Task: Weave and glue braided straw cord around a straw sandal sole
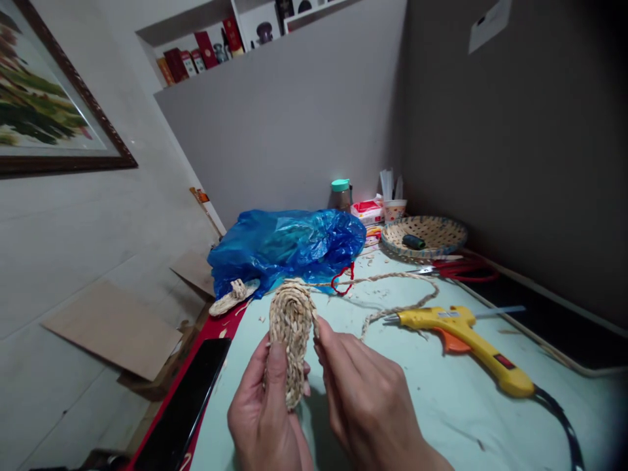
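An oval coil of braided straw (293, 314), shaped like a small shoe sole, stands upright in my left hand (267, 399). The left thumb presses on its front and the fingers wrap behind it. My right hand (366, 386) is closed at the coil's right edge, pinching the straw braid (314, 322) there. A loose length of straw braid (392, 277) loops over the table to the right, behind my hands. Beside it lies a yellow glue gun (456, 320) with a glue stick in its back and an orange trigger.
A blue plastic bag (289, 242) sits behind the coil, with a small straw slipper (234, 297) at its left. Red-handled scissors (464, 268) lie near a woven basket (426, 252). Dark phones or tablets (184, 405) (534, 320) lie on both sides. A lidded jar (341, 195) stands behind.
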`<move>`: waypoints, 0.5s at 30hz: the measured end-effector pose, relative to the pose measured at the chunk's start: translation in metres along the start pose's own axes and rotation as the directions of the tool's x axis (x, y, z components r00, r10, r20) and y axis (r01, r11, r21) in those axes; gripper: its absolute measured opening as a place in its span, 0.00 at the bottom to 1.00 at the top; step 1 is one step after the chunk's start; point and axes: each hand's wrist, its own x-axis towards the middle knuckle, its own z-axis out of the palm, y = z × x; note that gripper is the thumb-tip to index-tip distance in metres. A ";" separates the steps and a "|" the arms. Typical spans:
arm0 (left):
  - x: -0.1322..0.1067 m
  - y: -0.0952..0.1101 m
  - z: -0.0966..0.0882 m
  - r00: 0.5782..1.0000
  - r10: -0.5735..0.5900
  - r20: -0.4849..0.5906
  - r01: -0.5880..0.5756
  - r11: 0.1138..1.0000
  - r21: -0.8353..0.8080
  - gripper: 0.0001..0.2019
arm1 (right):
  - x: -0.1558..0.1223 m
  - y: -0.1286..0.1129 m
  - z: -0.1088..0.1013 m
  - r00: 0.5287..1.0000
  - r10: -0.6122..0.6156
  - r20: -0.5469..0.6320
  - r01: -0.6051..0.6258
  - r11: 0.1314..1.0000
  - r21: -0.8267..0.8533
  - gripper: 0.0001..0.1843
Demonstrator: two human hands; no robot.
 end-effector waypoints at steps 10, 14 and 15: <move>-0.008 -0.008 0.004 0.994 -0.110 0.017 0.110 0.994 -0.004 0.25 | -0.005 -0.007 0.003 0.996 0.063 0.060 -0.069 0.993 0.094 0.30; -0.009 -0.008 0.006 0.988 -0.155 0.013 0.153 0.983 0.098 0.30 | -0.006 -0.009 0.005 0.993 0.106 0.058 -0.114 0.982 0.153 0.29; -0.009 -0.007 0.007 0.986 -0.164 0.007 0.162 0.981 0.103 0.31 | -0.007 -0.010 0.006 0.991 0.126 0.045 -0.131 0.978 0.160 0.29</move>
